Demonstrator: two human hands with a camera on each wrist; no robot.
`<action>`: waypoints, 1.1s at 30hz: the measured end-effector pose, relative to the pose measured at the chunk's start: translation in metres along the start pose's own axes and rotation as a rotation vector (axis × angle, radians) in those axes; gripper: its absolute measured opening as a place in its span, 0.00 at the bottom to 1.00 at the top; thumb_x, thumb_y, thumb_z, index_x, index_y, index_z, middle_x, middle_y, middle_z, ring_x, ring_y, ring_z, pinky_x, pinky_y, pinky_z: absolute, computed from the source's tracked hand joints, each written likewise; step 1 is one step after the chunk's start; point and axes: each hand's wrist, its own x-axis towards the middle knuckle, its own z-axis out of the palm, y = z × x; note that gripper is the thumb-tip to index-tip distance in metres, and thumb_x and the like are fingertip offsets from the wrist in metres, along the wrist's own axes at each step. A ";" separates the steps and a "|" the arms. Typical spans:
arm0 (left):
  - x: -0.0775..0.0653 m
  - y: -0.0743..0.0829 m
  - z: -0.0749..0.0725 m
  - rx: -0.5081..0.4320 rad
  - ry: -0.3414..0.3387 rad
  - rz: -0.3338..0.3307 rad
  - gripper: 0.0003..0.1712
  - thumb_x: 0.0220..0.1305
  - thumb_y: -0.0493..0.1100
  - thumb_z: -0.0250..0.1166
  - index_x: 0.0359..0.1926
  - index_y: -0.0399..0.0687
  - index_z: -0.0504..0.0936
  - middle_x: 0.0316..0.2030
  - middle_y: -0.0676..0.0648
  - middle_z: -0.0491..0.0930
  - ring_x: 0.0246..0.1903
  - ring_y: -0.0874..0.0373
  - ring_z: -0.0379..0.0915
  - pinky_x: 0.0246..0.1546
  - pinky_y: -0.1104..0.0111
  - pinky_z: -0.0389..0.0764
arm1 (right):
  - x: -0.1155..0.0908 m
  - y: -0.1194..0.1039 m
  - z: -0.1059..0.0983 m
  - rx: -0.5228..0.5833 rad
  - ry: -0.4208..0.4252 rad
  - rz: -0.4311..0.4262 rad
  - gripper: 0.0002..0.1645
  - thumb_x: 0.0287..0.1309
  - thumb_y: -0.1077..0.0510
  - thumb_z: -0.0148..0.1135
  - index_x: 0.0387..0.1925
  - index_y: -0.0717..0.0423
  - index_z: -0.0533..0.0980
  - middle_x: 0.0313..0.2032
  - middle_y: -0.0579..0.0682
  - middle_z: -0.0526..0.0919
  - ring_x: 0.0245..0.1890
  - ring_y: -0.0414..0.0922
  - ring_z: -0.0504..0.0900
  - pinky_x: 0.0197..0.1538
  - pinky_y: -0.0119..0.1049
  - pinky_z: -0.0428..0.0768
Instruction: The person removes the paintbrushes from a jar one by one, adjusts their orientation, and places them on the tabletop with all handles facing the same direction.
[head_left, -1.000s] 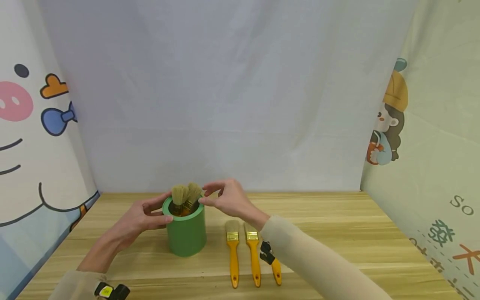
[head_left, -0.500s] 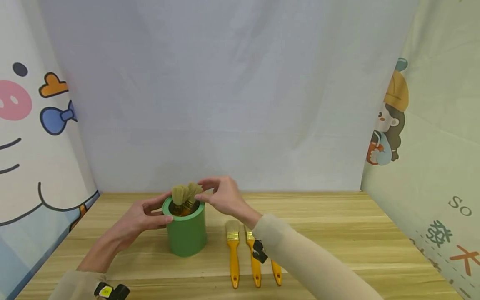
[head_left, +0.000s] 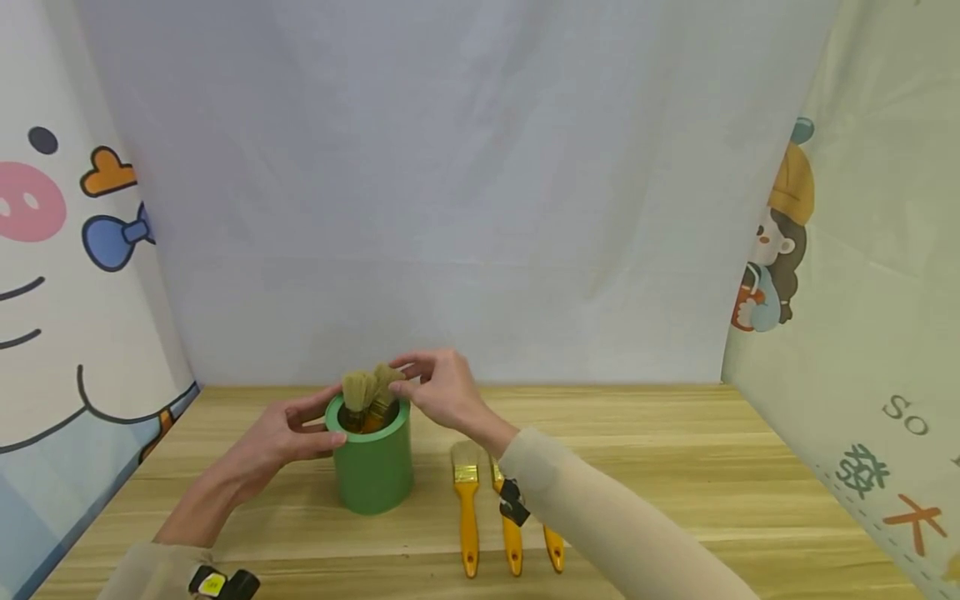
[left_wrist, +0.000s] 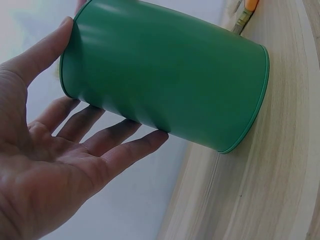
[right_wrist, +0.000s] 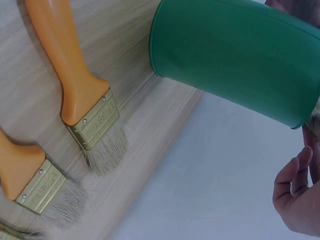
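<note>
A green cylindrical pot [head_left: 372, 475] stands upright on the wooden table, bristle ends of paintbrushes [head_left: 359, 390] sticking up out of it. My left hand [head_left: 281, 433] holds it from the left, thumb at the rim and fingertips along its wall, as the left wrist view shows. At the pot's right rim, my right hand [head_left: 447, 392] pinches the bristles of the right-hand paintbrush [head_left: 384, 379] between thumb and fingers. That brush leans to the right, its handle hidden inside the pot. In the right wrist view these fingertips are partly cut off at the frame's edge.
Three yellow-handled paintbrushes, the nearest one [head_left: 468, 517] beside the pot, lie in a row on the table [head_left: 675, 467], bristles pointing away. My right sleeve [head_left: 600, 508] passes over two of them. A pale cloth [head_left: 465, 208] hangs behind the table's far edge.
My right hand has moved slightly left, from beside the rim to the bristles of the right-hand paintbrush, and its fingers have closed on them. The left hand and pot have stayed put.
</note>
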 end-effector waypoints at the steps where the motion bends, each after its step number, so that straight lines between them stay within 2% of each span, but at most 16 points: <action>1: 0.000 0.000 0.000 0.001 0.002 0.000 0.49 0.71 0.40 0.70 0.84 0.42 0.53 0.80 0.34 0.52 0.73 0.27 0.57 0.58 0.54 0.82 | 0.000 -0.001 -0.001 -0.004 -0.003 -0.008 0.13 0.66 0.60 0.74 0.52 0.52 0.89 0.40 0.49 0.91 0.27 0.39 0.79 0.28 0.31 0.75; 6: 0.001 -0.002 -0.001 0.001 0.001 0.003 0.49 0.71 0.39 0.70 0.84 0.40 0.52 0.80 0.33 0.52 0.73 0.26 0.57 0.58 0.55 0.83 | 0.004 -0.002 -0.004 -0.010 -0.039 -0.038 0.13 0.69 0.61 0.71 0.52 0.51 0.89 0.40 0.48 0.91 0.20 0.38 0.70 0.24 0.31 0.68; 9: 0.001 -0.002 -0.001 0.001 -0.001 0.010 0.50 0.71 0.39 0.70 0.84 0.40 0.52 0.80 0.32 0.52 0.72 0.27 0.57 0.58 0.55 0.82 | 0.006 -0.001 -0.005 -0.005 -0.066 -0.044 0.13 0.69 0.61 0.70 0.52 0.51 0.89 0.40 0.47 0.90 0.20 0.39 0.68 0.24 0.30 0.67; 17: 0.001 -0.002 -0.001 0.001 -0.005 0.021 0.49 0.71 0.39 0.70 0.84 0.40 0.52 0.80 0.33 0.53 0.72 0.27 0.58 0.58 0.56 0.82 | 0.009 0.004 -0.002 0.013 -0.108 -0.031 0.16 0.69 0.60 0.71 0.56 0.51 0.88 0.42 0.46 0.90 0.21 0.39 0.71 0.23 0.30 0.69; 23: 0.001 -0.001 0.000 -0.005 -0.009 0.016 0.50 0.71 0.39 0.70 0.84 0.40 0.51 0.80 0.32 0.52 0.72 0.28 0.59 0.58 0.56 0.82 | 0.009 0.006 0.002 0.026 -0.129 -0.045 0.26 0.61 0.62 0.77 0.61 0.53 0.85 0.44 0.49 0.91 0.22 0.40 0.74 0.24 0.30 0.72; 27: 0.001 -0.001 0.000 -0.004 -0.009 0.012 0.50 0.71 0.39 0.69 0.84 0.40 0.51 0.80 0.32 0.52 0.72 0.28 0.59 0.58 0.56 0.82 | 0.008 0.006 0.005 0.024 -0.113 -0.031 0.29 0.59 0.65 0.79 0.62 0.53 0.85 0.44 0.51 0.91 0.22 0.40 0.74 0.25 0.30 0.72; 33: 0.001 -0.001 0.000 0.003 0.000 0.002 0.50 0.71 0.40 0.70 0.84 0.39 0.50 0.80 0.32 0.52 0.73 0.27 0.58 0.59 0.55 0.82 | 0.007 0.005 0.011 0.037 -0.067 -0.017 0.28 0.57 0.65 0.80 0.60 0.51 0.86 0.39 0.48 0.91 0.23 0.40 0.75 0.25 0.30 0.73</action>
